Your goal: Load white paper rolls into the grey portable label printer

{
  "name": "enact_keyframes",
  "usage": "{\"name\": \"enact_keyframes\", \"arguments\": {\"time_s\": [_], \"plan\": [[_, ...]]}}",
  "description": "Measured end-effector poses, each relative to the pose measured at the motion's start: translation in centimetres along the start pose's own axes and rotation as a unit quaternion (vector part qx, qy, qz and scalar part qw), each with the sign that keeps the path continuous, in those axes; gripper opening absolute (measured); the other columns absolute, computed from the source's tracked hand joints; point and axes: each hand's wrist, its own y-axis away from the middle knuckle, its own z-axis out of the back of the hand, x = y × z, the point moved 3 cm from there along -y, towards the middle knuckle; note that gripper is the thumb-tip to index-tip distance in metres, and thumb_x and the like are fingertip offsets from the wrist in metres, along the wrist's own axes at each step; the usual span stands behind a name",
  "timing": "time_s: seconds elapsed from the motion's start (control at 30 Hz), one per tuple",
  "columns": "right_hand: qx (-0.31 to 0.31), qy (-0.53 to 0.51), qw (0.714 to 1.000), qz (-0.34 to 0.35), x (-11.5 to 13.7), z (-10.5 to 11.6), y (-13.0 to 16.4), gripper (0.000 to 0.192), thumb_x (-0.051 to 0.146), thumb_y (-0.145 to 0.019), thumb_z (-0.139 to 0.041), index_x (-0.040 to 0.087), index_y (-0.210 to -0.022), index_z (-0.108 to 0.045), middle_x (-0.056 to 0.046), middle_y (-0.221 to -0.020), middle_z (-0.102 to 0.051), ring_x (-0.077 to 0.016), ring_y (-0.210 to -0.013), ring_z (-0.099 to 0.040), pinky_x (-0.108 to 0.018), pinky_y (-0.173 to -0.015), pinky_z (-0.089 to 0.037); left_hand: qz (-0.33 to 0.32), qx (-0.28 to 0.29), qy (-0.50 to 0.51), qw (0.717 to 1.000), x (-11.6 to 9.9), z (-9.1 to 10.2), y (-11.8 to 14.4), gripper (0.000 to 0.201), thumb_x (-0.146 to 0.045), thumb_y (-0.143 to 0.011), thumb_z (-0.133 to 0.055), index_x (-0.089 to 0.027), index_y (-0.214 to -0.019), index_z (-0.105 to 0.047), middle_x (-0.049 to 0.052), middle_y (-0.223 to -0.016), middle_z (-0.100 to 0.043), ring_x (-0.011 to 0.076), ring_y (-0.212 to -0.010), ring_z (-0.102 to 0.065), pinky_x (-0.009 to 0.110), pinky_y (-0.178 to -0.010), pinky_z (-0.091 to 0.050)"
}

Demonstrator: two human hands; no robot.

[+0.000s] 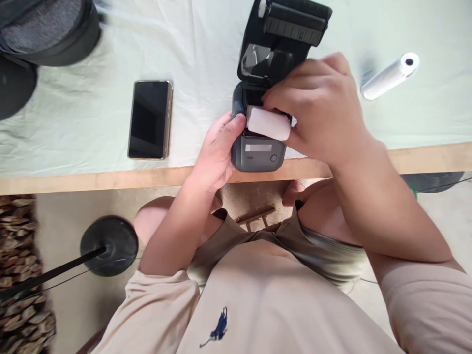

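A dark grey portable receipt printer (258,156) rests at the table's front edge with its lid (283,39) swung up and back. My left hand (221,142) grips the printer's left side, the thumb lying on its rim beside the paper bay. A white paper roll (268,123) sits at a slant in the open bay. My right hand (317,108) is closed around the roll's right end, its fingertips partly hidden inside the printer. To the right, another roll (391,76), shiny and white with a dark core, lies on the cloth.
A black smartphone (149,119) lies left of the printer on the pale green cloth (202,49). Black rounded bags or cases (55,34) stand at the far left. The wooden table edge (92,181) runs across in front of me. Below is a black round stand base (109,246).
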Motion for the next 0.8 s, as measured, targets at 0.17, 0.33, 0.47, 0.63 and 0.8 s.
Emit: {"name": "enact_keyframes", "arguments": {"time_s": [0.17, 0.33, 0.47, 0.63, 0.8], "plan": [[0.019, -0.002, 1.000, -0.013, -0.2, 0.3, -0.1, 0.038, 0.047, -0.109, -0.048, 0.029, -0.094, -0.078, -0.009, -0.114, -0.083, -0.0399, -0.124, -0.072, -0.058, -0.101, -0.047, 0.003, 0.014, 0.020, 1.000, -0.2, -0.1, 0.0, 0.021, -0.023, -0.111, -0.064, -0.013, -0.098, -0.077, 0.010, -0.118, -0.085, 0.0344, -0.152, -0.066, 0.046, -0.121, -0.064], [-0.003, -0.020, 1.000, 0.001, -0.7, 0.4, 0.4, 0.026, 0.034, -0.098, -0.057, 0.028, -0.118, -0.073, -0.006, -0.098, -0.082, -0.0347, -0.105, -0.079, -0.058, -0.110, -0.047, -0.006, 0.036, 0.016, 0.999, -0.3, -0.4, 0.0, 0.020, -0.022, -0.112, -0.063, -0.013, -0.103, -0.078, 0.011, -0.110, -0.086, 0.0319, -0.148, -0.070, 0.045, -0.121, -0.063], [-0.044, -0.045, 0.995, 0.084, -0.3, -0.1, 1.1, 0.025, 0.036, -0.107, -0.052, 0.028, -0.101, -0.074, -0.004, -0.113, -0.087, -0.0330, -0.135, -0.075, -0.057, -0.117, -0.044, -0.009, 0.040, 0.019, 0.999, -0.1, -0.2, -0.1, 0.023, -0.035, -0.111, -0.066, -0.019, -0.099, -0.078, 0.009, -0.106, -0.085, 0.0312, -0.141, -0.074, 0.044, -0.117, -0.065], [-0.049, -0.062, 0.991, 0.109, -0.1, -0.3, 1.4, 0.037, 0.043, -0.113, -0.046, 0.032, -0.101, -0.078, 0.001, -0.124, -0.086, -0.0310, -0.136, -0.073, -0.055, -0.117, -0.044, 0.037, 0.025, 0.011, 0.999, -0.3, -0.2, -0.1, 0.042, -0.058, -0.110, -0.062, -0.019, -0.096, -0.074, 0.008, -0.088, -0.079, 0.0359, -0.131, -0.078, 0.048, -0.111, -0.067], [-0.081, -0.055, 0.987, 0.126, 0.2, 0.2, 1.8, 0.036, 0.031, -0.110, -0.046, 0.036, -0.115, -0.081, 0.003, -0.136, -0.083, -0.0282, -0.134, -0.073, -0.051, -0.115, -0.045, 0.032, 0.071, 0.042, 0.996, -0.9, -0.9, -0.1, 0.032, -0.046, -0.109, -0.066, -0.016, -0.107, -0.076, 0.013, -0.120, -0.085, 0.0389, -0.149, -0.068, 0.049, -0.120, -0.062]]}}
